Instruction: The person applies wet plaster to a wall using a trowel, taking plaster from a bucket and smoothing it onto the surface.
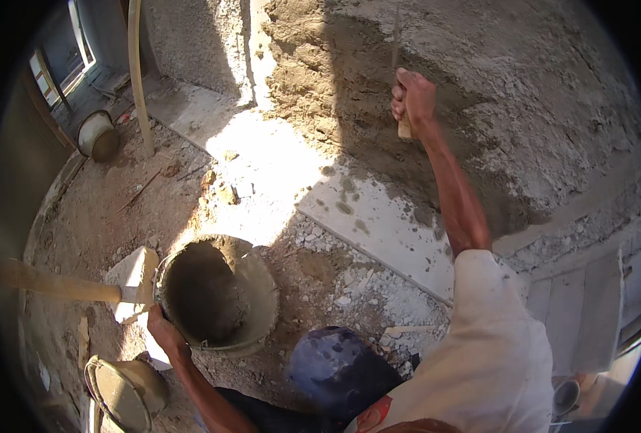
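Note:
My right hand [415, 101] is raised against the wall, its fingers wrapped round the wooden handle of a trowel [405, 130]. The thin blade points upward, seen nearly edge-on. Dark, wet mortar [374, 101] covers the part of the wall around that hand, with rough, drier grey surface to its right. Low on the left, my left hand [165, 330] grips the rim of a mortar-caked bucket [259, 299]. Grey mortar [205, 296] lies inside the bucket, partly in shadow. Some of the left fingers are hidden at the rim.
A wooden-handled tool [60, 280] reaches in from the left to a pale block [141, 270] beside the bucket. Other buckets stand at lower left [129, 393] and far left [99, 136]. A wooden pole [137, 79] rises behind. Mortar splashes dot a pale board [364, 216] along the wall's foot; rubble [346, 278] borders it.

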`<state>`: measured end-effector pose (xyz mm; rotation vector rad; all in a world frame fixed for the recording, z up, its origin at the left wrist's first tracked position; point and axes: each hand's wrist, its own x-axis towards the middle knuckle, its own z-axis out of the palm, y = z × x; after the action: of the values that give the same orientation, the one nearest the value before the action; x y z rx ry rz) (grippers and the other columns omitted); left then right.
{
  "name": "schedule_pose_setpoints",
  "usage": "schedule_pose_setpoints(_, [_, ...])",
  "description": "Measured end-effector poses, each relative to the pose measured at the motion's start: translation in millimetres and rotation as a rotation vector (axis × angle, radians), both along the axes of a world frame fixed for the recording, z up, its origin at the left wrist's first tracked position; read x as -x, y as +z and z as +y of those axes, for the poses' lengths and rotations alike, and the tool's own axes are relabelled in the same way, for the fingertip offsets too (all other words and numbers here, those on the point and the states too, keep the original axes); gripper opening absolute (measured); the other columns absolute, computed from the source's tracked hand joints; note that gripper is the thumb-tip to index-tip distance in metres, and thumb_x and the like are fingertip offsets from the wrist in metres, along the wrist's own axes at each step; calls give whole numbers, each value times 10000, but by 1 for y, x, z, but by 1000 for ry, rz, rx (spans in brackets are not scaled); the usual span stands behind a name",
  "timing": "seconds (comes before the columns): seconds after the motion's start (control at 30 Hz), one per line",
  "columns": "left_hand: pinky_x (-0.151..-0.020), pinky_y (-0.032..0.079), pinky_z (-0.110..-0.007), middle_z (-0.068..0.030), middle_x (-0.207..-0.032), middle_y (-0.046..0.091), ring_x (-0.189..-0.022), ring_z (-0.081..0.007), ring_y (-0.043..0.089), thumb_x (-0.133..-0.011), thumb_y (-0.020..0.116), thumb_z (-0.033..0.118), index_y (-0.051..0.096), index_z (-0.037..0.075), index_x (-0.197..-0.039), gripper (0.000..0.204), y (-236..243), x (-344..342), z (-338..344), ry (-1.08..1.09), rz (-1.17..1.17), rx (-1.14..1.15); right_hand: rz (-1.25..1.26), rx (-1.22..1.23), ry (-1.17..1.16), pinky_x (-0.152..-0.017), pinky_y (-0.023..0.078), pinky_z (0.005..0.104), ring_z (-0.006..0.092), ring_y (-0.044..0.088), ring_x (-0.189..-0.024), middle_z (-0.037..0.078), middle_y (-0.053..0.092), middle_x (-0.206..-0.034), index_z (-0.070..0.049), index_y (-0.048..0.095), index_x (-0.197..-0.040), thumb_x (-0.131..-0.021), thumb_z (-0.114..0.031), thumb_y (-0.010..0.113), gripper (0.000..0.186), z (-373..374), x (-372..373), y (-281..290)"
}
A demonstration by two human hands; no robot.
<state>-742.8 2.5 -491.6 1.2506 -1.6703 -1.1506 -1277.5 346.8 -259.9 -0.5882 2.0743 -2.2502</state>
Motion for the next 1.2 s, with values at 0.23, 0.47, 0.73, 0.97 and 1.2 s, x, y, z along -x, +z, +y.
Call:
schedule_pose_setpoints(0.23, [-689,348,-422,-73,-740,394,-733,-206,381,-1047,428,288,419,-17,-808,388,22,47,26,-222,-146,187,-461,-571,276,-511,461,277,98,585,-575,30,612,-763,-28,611,-1110,-1048,-261,597,241,88,-171,-199])
schedule_pose_setpoints(0.47, [-672,387,-349,-9,-723,479,-713,-133,428,-1079,497,389,606,1,-872,453,49,34,51,-310,-138,108,632,-985,651,-750,576,501,385,727,-905,219,691,-969,-22,636,-1185,-933,-120,648,271,-39,-299,-265])
schedule_pose_setpoints(0.73, [-638,386,-357,-17,-707,477,-697,-131,422,-1076,511,355,603,-27,-869,443,51,36,83,-368,-84,30,1241,-1205,921,-562,617,431,367,749,-715,266,702,-823,113,671,-962,-910,-64,583,204,-126,-293,-269])
schedule_pose_setpoints(0.97, [-621,402,-370,-57,-690,520,-682,-142,450,-1067,520,349,636,-39,-863,453,42,52,100,-351,-30,56,791,-1175,1387,-670,587,526,473,710,-751,290,709,-820,80,688,-1012,-848,-143,635,281,-107,-281,-286])
schedule_pose_setpoints(1.2, [-687,429,-411,-111,-715,547,-707,-201,485,-1044,490,352,614,-59,-853,470,48,41,75,-220,-118,91,250,-766,1309,-904,541,541,488,703,-987,333,722,-1008,73,693,-1171,-874,-200,663,404,-86,-348,-283])
